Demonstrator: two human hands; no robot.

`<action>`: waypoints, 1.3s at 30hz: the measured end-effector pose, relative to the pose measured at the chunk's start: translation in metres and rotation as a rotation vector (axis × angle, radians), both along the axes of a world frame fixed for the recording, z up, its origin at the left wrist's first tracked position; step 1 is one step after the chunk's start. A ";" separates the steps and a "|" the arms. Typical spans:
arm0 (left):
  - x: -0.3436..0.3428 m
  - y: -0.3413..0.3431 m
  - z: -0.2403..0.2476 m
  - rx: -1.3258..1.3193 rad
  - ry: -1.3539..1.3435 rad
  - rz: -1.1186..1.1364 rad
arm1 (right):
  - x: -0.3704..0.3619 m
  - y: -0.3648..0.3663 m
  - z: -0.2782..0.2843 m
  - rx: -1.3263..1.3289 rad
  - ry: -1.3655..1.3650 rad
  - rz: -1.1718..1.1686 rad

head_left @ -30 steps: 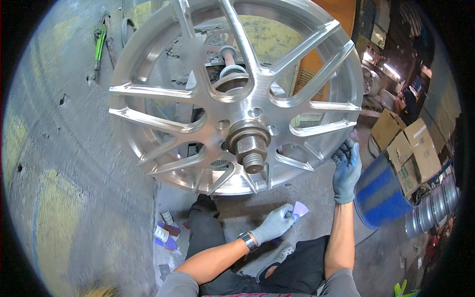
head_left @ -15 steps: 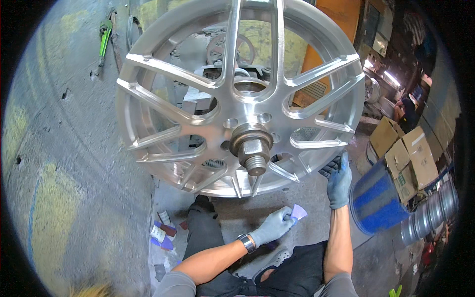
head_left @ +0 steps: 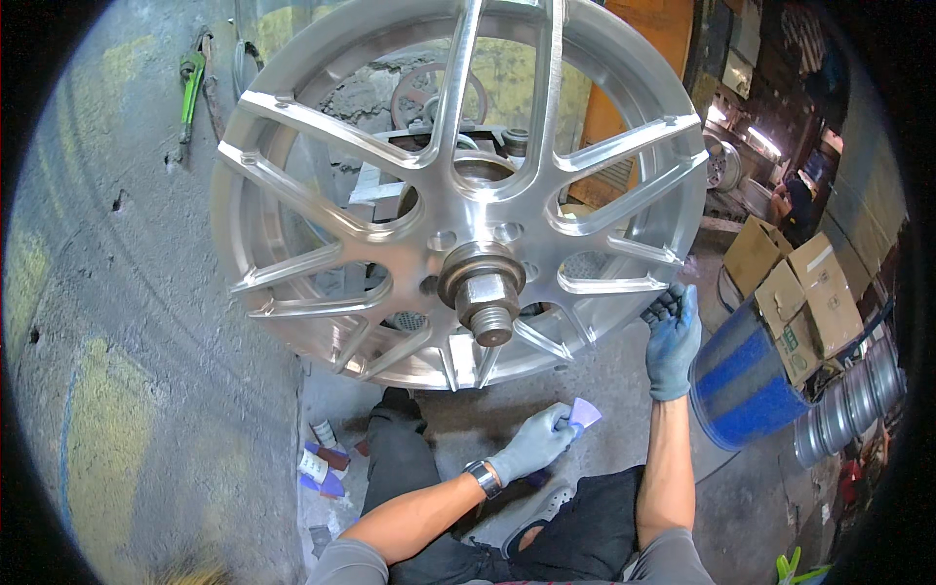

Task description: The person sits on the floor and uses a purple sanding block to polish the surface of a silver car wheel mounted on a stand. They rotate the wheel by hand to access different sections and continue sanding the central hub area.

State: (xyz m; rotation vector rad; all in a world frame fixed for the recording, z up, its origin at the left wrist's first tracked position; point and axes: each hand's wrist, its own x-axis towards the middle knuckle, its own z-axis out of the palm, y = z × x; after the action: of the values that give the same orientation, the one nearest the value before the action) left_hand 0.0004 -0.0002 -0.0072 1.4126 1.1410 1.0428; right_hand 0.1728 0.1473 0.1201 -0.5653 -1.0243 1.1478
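Alloy wheel on its spindle, one gloved hand at the rim

Alloy wheel point(head_left: 458, 185) stands upright on a threaded spindle with a large hex nut point(head_left: 485, 292) at the hub, filling the upper middle of the view; the right hand point(head_left: 673, 336), in a blue-grey glove, reaches up with fingers loosely curled and touches the wheel's lower right rim edge, gripping nothing that can be made out; the left hand point(head_left: 534, 444), in a grey glove with a wristwatch point(head_left: 483, 479) behind it, is pinched shut on a small purple piece of sandpaper point(head_left: 585, 412), below the wheel and apart from it; under both hands lie the person's dark-trousered legs; left of them, small bottles and purple scraps point(head_left: 322, 466) sit on the floor; to the right stand a blue drum point(head_left: 746, 380) and cardboard boxes point(head_left: 804, 292); a green tool point(head_left: 190, 83) hangs on the rough wall at upper left.
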 end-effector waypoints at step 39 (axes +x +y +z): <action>-0.002 -0.002 0.005 -0.019 0.051 0.005 | -0.009 -0.007 -0.010 -0.076 -0.088 -0.053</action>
State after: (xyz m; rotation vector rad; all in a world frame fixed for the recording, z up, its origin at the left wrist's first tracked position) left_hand -0.0016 -0.0018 -0.0021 1.4294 1.1892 1.0023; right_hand 0.1639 0.1404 0.1100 -0.7043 -1.0378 1.1263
